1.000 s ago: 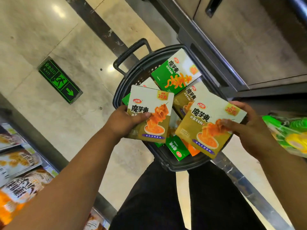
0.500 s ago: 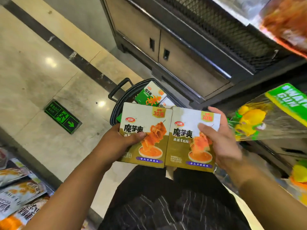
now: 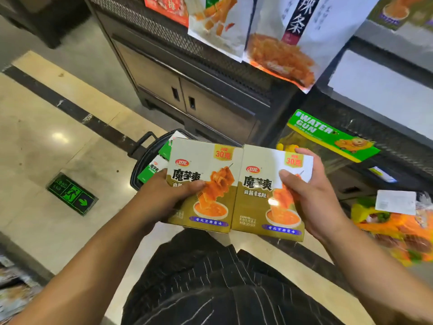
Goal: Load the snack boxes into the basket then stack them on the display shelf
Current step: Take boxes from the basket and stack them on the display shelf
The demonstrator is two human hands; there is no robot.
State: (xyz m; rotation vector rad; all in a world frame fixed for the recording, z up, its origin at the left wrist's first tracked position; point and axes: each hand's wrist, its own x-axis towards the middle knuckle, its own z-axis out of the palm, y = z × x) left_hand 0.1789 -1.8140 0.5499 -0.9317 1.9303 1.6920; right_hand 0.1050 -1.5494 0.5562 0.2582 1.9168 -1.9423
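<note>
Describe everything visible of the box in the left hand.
The left box is a flat carton, apparently cardboard: white top, olive-gold bottom, red logo, black Chinese characters, a yellow "30" tag, an orange skewered snack over a bowl and a blue strip. It faces the camera, slightly tilted, in front of the basket. The left hand grips its left edge, thumb across the front. Its right edge meets the right box.

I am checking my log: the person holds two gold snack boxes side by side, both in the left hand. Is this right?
No. In the head view the left hand grips the left gold box and the right hand grips the right gold box, side by side.
</note>
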